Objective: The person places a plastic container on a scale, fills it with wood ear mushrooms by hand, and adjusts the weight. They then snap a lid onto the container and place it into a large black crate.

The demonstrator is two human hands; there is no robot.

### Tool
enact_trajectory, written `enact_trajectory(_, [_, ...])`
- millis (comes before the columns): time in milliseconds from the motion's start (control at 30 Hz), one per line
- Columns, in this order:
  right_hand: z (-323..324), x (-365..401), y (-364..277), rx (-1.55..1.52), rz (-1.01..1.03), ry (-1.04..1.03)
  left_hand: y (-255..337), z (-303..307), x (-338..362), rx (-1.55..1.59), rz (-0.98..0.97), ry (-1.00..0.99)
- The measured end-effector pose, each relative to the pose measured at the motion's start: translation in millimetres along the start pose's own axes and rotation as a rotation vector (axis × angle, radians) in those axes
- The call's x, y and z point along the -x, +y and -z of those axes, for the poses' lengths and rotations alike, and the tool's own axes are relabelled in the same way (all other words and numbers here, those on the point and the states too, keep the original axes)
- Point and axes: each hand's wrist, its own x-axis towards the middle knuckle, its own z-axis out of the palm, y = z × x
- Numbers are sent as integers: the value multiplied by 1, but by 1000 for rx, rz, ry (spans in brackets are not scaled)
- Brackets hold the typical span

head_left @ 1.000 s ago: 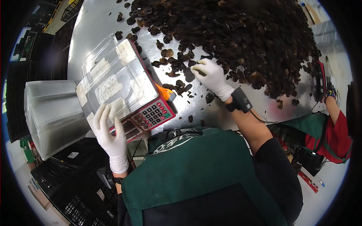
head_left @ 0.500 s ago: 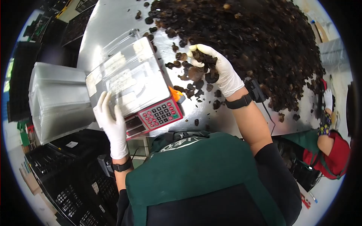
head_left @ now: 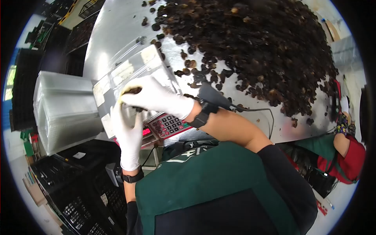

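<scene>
My right hand [head_left: 156, 96], in a white glove, is over the clear plastic container on the scale, fingers curled round several dark fungus pieces [head_left: 133, 91]. My left hand [head_left: 128, 131], also gloved, is just below it at the container's near edge, its fingers apart and reaching towards the right fingertips. Whether it touches the pieces is hard to tell. The clear container [head_left: 113, 73] lies open on the scale, partly hidden by my hands. Red edging and a keypad [head_left: 171, 123] show on the scale [head_left: 164, 135], beside a lit red display.
A large heap of dark fungus [head_left: 250, 43] covers the right of the metal table [head_left: 111, 29], with loose pieces near the scale. Stacked clear containers [head_left: 68, 113] stand at the left. Black crates [head_left: 74, 188] are below. Another person [head_left: 340, 156] works at the far right.
My right hand has moved left with the fungus pieces, from beside the heap to over the container. My left hand has shifted slightly right and down. The scale's display now shows red.
</scene>
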Motion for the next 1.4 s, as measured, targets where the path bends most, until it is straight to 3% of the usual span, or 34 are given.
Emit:
enact_trajectory(33, [2, -2, 0, -59, -12, 1, 3, 1, -3, -28, 18, -18])
enact_trajectory(100, [12, -3, -5, -99, -51, -9, 8, 8, -17, -184, -142, -22])
enact_trajectory(133, [16, -4, -2, -153, -47, -31, 9, 13, -21, -127, -111, 17])
enact_trajectory(233, [27, -4, -13, 184, -41, -135, 6, 26, -20, 36, -97, 169])
enact_trajectory(300, [29, -4, -11, 274, 12, -313, -6, 32, -7, 2, -43, 181])
enact_trajectory(367, [30, 3, -15, 507, 241, -325, -11, 37, 5, -44, -24, 157])
enact_trajectory(433, [26, 13, -13, 674, 518, -70, -15, 37, 15, -27, 17, 137])
enact_trajectory(500, [38, 27, -27, 504, 256, -42, -15, 36, 21, -25, 69, 135])
enact_trajectory(567, [73, 40, -10, 693, 349, 190, -14, 35, 24, -19, 81, 135])
enact_trajectory(633, [117, 65, 4, 991, 232, 369, -17, 34, 28, 3, 94, 125])
enact_trajectory(767, [166, 145, 34, 1198, -128, 294, -27, 35, 32, 9, 110, 134])
enact_trajectory(867, [149, 172, 48, 1334, -135, 150, -25, 32, 30, 29, 106, 128])
enact_trajectory(1033, [144, 125, 64, 1282, 33, 290, -14, 26, 23, 47, 66, 100])
enact_trajectory(1167, [153, 93, 72, 1345, -1, 63, -9, 30, 19, 19, 38, 91])
enact_trajectory(1267, [157, 109, 76, 1380, 187, -52, -12, 33, 21, -11, 55, 100])
enact_trajectory(1400, [162, 118, 88, 1330, 214, 99, -15, 30, 23, -6, 65, 116])
